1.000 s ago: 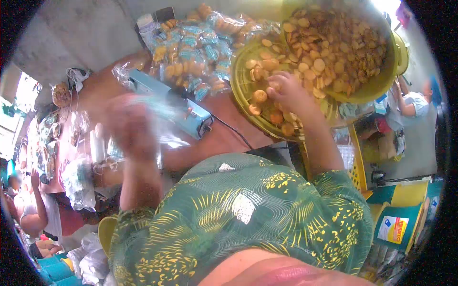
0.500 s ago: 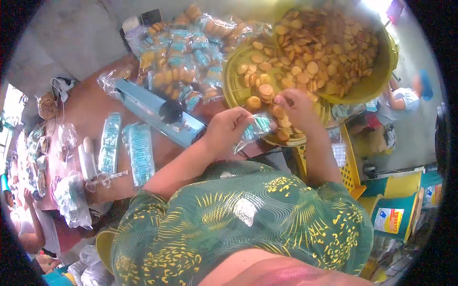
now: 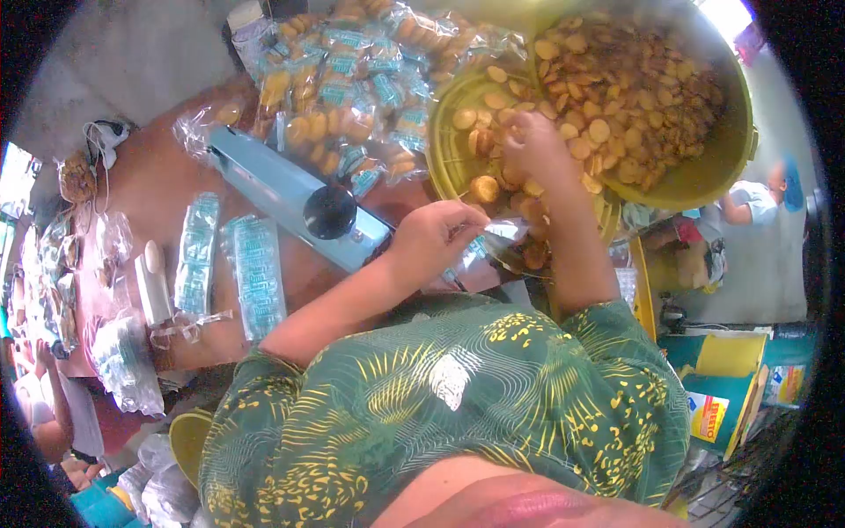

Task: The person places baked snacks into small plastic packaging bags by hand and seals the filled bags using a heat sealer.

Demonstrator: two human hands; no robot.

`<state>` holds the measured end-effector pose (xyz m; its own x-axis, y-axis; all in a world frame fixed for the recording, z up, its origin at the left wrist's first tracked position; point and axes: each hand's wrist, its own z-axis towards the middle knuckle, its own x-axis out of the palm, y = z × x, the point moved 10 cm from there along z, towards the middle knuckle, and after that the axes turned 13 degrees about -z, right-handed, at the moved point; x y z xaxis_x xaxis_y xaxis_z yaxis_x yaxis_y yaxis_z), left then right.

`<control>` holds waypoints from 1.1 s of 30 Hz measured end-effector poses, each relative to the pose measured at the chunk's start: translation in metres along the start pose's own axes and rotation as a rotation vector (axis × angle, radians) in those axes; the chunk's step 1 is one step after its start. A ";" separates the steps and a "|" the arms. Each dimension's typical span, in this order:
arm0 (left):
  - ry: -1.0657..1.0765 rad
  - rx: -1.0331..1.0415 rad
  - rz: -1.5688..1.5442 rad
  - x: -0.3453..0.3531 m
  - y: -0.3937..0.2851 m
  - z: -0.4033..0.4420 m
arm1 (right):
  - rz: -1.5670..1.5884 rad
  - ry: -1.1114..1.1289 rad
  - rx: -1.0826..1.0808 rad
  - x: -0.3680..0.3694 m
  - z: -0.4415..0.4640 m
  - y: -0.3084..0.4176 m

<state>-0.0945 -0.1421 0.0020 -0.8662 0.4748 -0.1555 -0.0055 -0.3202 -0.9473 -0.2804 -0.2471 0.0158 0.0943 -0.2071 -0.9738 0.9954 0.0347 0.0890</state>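
My left hand (image 3: 437, 236) pinches a small clear plastic bag (image 3: 506, 231) with teal print by its edge, in front of my body. My right hand (image 3: 533, 148) is over the biscuits on a round yellow tray (image 3: 437, 157). Its fingers are bent together, and what they hold, if anything, is hidden. Round golden biscuits (image 3: 484, 188) lie on the tray beside the right hand, some of them behind the wrist. A large yellow tub (image 3: 744, 145) full of the same biscuits tilts toward the tray.
A blue bag sealer (image 3: 273, 180) with a black knob stands left of my left hand. Filled biscuit packets (image 3: 352, 84) are heaped behind it. Flat stacks of printed bags (image 3: 253, 277) lie on the brown table (image 3: 132, 211). Other people (image 3: 753, 202) are at the right and left edges.
My right hand has moved up and away from the bag, farther over the biscuits on the tray. My left hand still holds the bag. The whole view has shifted slightly.
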 end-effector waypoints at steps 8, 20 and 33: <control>-0.013 0.000 -0.012 -0.002 0.007 -0.001 | 0.755 -0.028 0.077 -0.022 -0.048 -0.060; -0.024 0.163 0.006 -0.001 -0.006 0.000 | -0.038 0.044 0.017 -0.010 -0.043 0.021; -0.056 0.135 0.017 -0.006 -0.012 -0.001 | 1.004 0.130 0.030 -0.049 -0.088 -0.019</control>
<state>-0.0894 -0.1404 0.0141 -0.8934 0.4230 -0.1516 -0.0544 -0.4368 -0.8979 -0.3057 -0.1512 0.0428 0.8874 0.0123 -0.4609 0.4569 0.1098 0.8827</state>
